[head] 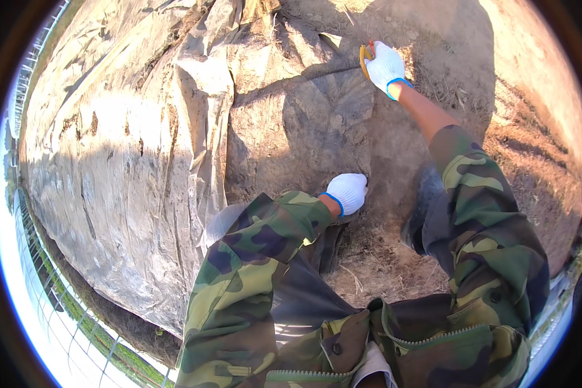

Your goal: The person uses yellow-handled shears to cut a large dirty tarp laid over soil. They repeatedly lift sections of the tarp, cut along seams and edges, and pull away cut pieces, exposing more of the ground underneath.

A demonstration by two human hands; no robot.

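My right hand point(386, 67), in a white knit glove with a blue cuff, is closed around the yellow handle point(365, 62) of a hand tool. A thin blade point(357, 24) appears to run away from it, blurred against the soil, so its exact kind is unclear. My left hand point(347, 194), gloved alike, is closed on the near edge of a dirt-covered ground sheet point(327, 121). Fingers hide the pinched part. The sheet's right edge runs between my two hands over dusty soil.
To the left, more worn sheeting point(106, 194) is spread, with a raised fold point(213, 126) along it. My dark boot point(424, 208) stands on dry soil point(383, 271) strewn with straw. A wire mesh fence point(85, 334) curves along the lower left. Sunlit soil point(538, 121) lies at right.
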